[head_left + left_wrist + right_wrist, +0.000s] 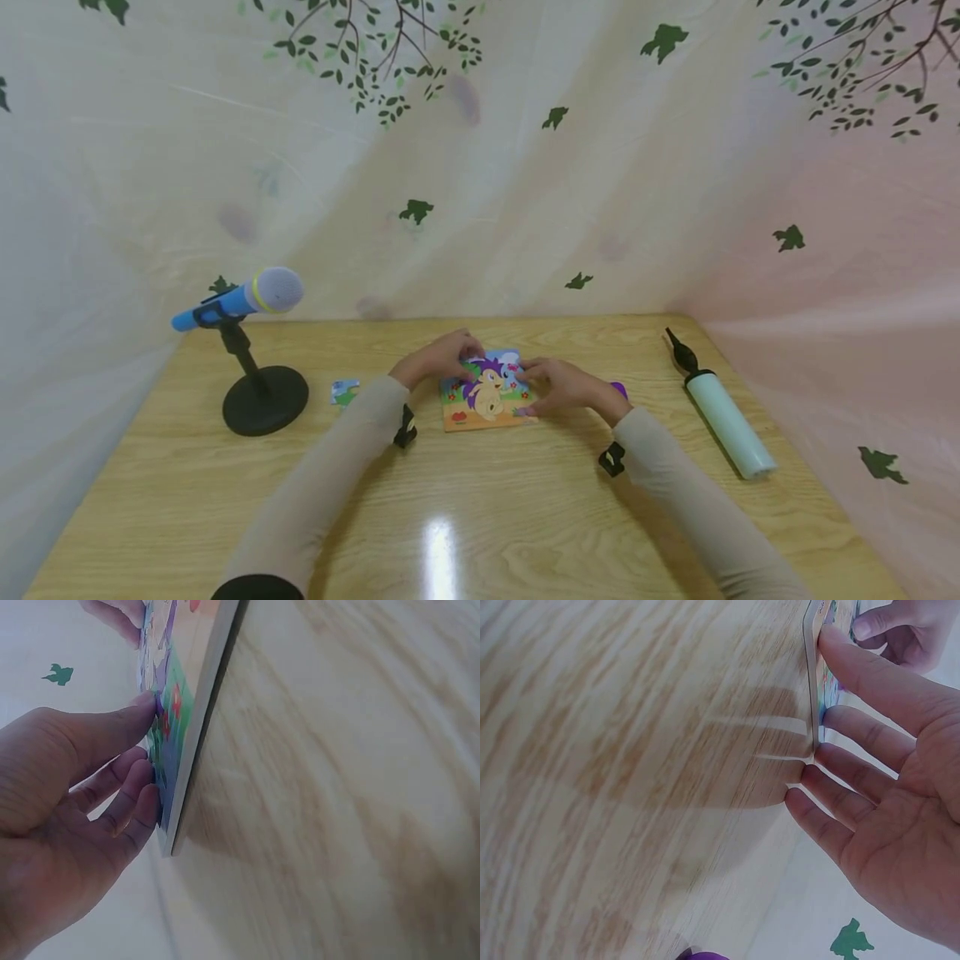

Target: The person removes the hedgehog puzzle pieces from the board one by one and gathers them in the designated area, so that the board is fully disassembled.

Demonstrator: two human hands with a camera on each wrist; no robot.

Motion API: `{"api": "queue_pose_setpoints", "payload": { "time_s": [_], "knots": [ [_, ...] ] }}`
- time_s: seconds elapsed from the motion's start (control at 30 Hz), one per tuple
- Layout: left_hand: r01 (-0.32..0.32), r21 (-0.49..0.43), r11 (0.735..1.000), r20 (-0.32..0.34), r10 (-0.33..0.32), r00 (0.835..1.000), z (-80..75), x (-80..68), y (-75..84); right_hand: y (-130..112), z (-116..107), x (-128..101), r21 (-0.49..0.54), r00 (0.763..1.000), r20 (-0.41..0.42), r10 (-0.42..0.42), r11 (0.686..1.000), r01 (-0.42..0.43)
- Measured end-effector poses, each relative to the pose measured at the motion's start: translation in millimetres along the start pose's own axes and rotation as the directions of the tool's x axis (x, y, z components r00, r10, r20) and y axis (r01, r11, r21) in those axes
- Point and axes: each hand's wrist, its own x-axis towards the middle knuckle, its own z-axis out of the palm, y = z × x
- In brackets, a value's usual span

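A flat jigsaw puzzle (489, 398) with a purple-spined cartoon hedgehog lies on the table. From its upper left my left hand (442, 357) reaches over, thumb and fingertips resting on the picture. The left wrist view shows that thumb (124, 724) on the printed face, with the other fingers touching it near the board's edge. My right hand (566, 387) is at the right side with its fingers spread. In the right wrist view the right thumb (862, 671) touches the board's face, while some fingertips reach past its corner to the tabletop.
Left of the puzzle lies a loose puzzle piece (345, 390), partly behind the left sleeve. A blue toy microphone (243, 300) on a black stand (264, 402) stands farther left. A mint hand pump (727, 423) lies at the right. Behind the right wrist, a purple object (619, 389) peeks out.
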Motion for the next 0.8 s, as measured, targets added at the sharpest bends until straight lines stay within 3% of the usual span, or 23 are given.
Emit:
{"api": "queue_pose_setpoints", "payload": {
  "time_s": [0.2, 0.8],
  "knots": [
    [-0.038, 0.03, 0.999, 0.003, 0.038, 0.999, -0.4, 4.9, -3.6, 0.8, -0.5, 0.7, 0.011, 1.0, 0.004, 0.006, 1.0, -0.006],
    [-0.059, -0.012, 0.998, -0.021, 0.059, 0.998, 2.1, 3.4, -6.3, -1.7, -0.8, 0.3, 0.012, 1.0, -0.002, 0.001, 1.0, -0.001]
  ]
}}
